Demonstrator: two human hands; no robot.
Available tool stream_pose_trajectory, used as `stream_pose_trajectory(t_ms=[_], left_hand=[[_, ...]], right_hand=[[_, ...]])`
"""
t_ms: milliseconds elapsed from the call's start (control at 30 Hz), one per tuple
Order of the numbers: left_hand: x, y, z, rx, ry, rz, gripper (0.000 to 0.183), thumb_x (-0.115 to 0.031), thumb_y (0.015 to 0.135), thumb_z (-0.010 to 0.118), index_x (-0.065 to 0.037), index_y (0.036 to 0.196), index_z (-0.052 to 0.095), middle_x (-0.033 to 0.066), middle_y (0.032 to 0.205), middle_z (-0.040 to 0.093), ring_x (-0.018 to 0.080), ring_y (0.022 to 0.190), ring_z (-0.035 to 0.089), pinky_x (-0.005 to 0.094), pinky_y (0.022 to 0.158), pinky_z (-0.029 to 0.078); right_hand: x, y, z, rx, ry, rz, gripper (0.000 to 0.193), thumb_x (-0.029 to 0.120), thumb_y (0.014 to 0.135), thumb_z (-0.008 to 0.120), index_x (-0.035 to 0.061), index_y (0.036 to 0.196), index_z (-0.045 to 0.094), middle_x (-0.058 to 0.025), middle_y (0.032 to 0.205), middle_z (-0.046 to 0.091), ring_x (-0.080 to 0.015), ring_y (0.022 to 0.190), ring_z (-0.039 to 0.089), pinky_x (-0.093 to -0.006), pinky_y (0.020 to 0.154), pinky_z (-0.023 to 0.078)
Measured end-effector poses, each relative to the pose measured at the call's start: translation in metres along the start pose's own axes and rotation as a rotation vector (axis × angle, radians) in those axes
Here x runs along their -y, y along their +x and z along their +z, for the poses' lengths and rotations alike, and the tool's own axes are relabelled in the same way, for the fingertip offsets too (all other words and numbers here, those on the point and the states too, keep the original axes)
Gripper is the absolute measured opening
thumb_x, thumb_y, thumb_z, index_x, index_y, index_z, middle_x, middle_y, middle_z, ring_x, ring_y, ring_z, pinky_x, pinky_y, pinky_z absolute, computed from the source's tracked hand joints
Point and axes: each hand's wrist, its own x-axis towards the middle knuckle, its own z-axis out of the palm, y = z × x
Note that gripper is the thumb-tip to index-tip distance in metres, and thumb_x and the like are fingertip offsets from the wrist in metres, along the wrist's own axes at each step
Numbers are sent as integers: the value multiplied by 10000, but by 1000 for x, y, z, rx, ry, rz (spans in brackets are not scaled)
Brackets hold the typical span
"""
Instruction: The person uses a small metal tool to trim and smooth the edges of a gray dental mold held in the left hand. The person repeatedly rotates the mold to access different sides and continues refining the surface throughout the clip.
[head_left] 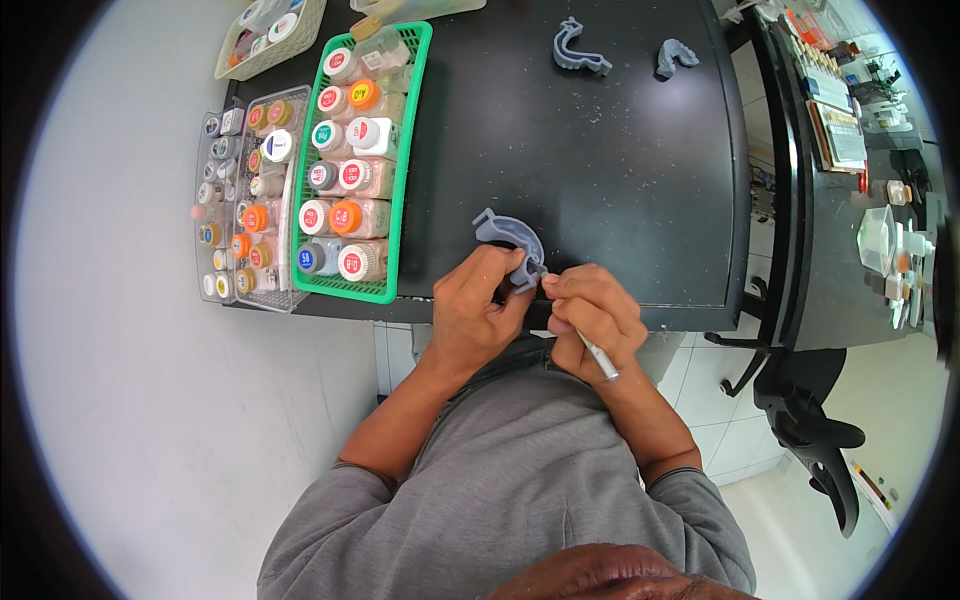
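My left hand [474, 305] pinches a grey-blue dental arch model [522, 235] between thumb and fingers, just over the table's front edge. The model is curved like a horseshoe, and my fingers cover part of its near end. In my right hand [600, 315] is a slim metal-handled tool [600, 358], held like a pen. Its rear end sticks out below my palm, and its small tip meets the model close to my left fingertips. What kind of tip it has is too small to make out. Farther back on the table lie another grey arch model [578, 48] and a smaller grey dental piece [677, 58].
On the left, a green basket [398, 165] holds several capped bottles. Beside it stand clear trays [290, 190] of smaller bottles, with a cream basket [312, 22] behind. Pale specks dot the black table [600, 170]. To the right are a second desk [820, 280] and a black chair [810, 400].
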Motion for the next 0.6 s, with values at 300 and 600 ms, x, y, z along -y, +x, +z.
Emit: stream_pose_trajectory(t_ms=[300,600], left_hand=[[0,0,0,-5,4,7,294,58,825,813,16,1094,702,127,919,707,271,684,699,372,606,556],[-4,2,0,-18,-9,-12,282,51,833,832,21,1082,703,129,912,707,263,698,715,358,608,559]], right_hand=[[1,-2,-3,5,16,95,260,-171,746,746,-38,962,690,-195,1010,759,-286,759,748,-369,665,634],[0,-8,-3,-62,103,93,200,-134,896,744,-40,1047,653,-203,1018,764,-313,817,764,-380,700,641]])
